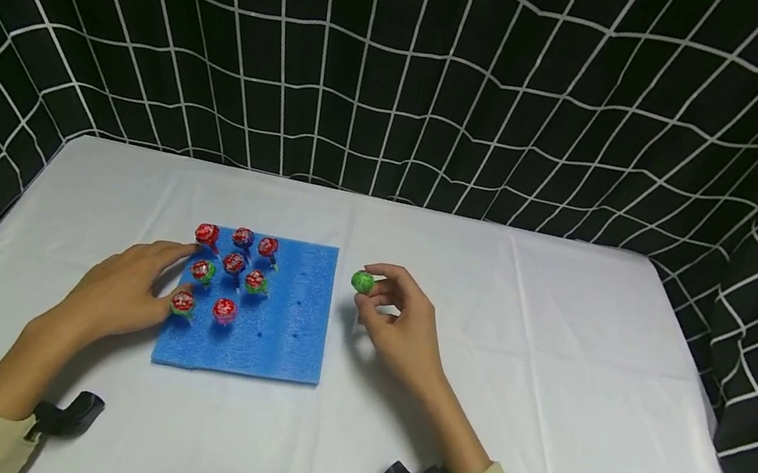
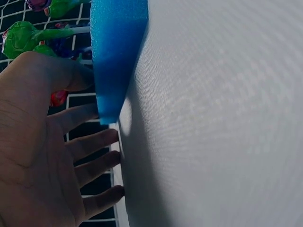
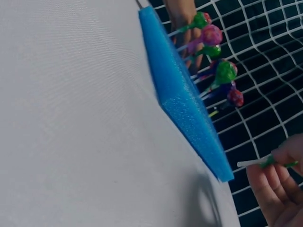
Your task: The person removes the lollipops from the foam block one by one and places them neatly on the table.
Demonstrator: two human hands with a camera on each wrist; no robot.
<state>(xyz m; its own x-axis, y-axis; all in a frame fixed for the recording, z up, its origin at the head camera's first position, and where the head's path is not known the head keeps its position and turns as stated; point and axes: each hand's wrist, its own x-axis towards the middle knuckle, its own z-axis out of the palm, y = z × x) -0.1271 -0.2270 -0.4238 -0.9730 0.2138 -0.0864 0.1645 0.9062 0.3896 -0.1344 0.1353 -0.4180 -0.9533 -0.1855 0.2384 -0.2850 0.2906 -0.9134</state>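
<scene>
A blue foam board (image 1: pixel 284 359) lies on the table with several wrapped lollipops standing in its left and middle parts. My left hand (image 1: pixel 125 285) rests at the board's left edge, fingers spread. In the left wrist view its thumb (image 2: pixel 71 73) touches the foam beside a green lollipop (image 2: pixel 19 40), while the other fingertips reach down by the table. Right of the board, my right hand (image 1: pixel 401 325) pinches a green lollipop (image 1: pixel 362 282) above the table. In the right wrist view its white stick (image 3: pixel 251 162) points toward the foam; its head is out of that view.
Small holes (image 1: pixel 259 335) dot the right part of the foam. The table has a white cloth (image 1: pixel 543 342). Black curtains (image 1: pixel 409 64) with a white grid stand behind and at both sides. Black camera mounts (image 1: pixel 69 414) sit on both wrists.
</scene>
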